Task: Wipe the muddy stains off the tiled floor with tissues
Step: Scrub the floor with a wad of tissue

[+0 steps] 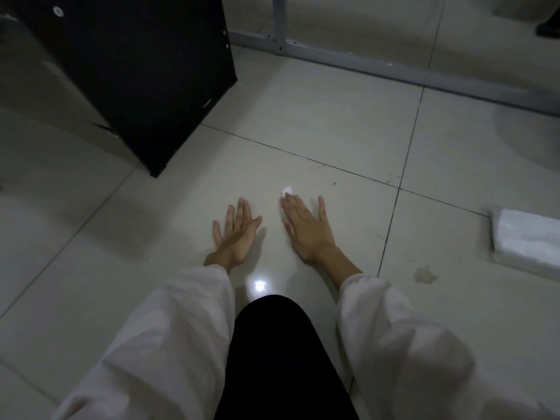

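Note:
My left hand (pixel 235 230) lies flat on the pale tiled floor (pixel 318 116), fingers straight and spread, holding nothing. My right hand (pixel 304 227) also lies flat on the tile, fingers straight, pressing down on a white tissue (pixel 287 190); only a small corner of the tissue shows past the fingertips. A brownish muddy stain (pixel 425 274) marks the tile to the right of my right wrist. Small dark specks (pixel 334 184) dot the floor beyond my right hand. A pack of white tissues (pixel 527 237) lies on the floor at the right edge.
A black cabinet panel (pixel 136 71) stands at the upper left. A grey metal frame (pixel 363 63) runs along the floor at the back. My dark-clad knee (pixel 272 344) sits between my white sleeves. A dark shoe (pixel 548 28) shows at the top right.

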